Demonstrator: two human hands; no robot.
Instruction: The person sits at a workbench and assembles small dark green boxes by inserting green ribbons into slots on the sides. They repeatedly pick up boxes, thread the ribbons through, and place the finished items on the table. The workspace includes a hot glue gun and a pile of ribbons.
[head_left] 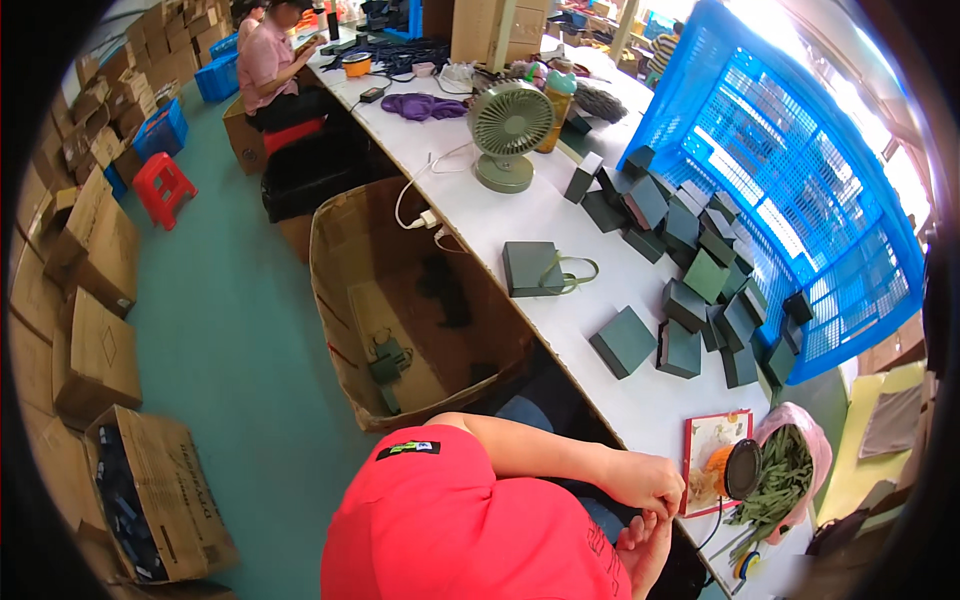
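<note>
My left hand (645, 481) is pinched closed at the near table edge, its fingertips down against my right hand. My right hand (645, 543) lies just below it with its fingers curled, and the two hands touch. Whatever is between their fingers is too small or hidden to make out. Nearest to them is an orange pot with a round black top (741, 470), standing on a red-edged board (692, 440) smeared with pale stains. Beside it, a pink bag (820, 440) holds many green ribbon strips (785, 475). Several dark green boxes (623, 342) lie farther along the white table.
A blue plastic crate (860, 215) stands tipped on its side behind the boxes. One green box (533, 268) has a ribbon loop. A fan (508, 130) and bottle (557, 105) stand farther up. An open carton (340, 300) adjoins the table; another person (270, 70) sits far left.
</note>
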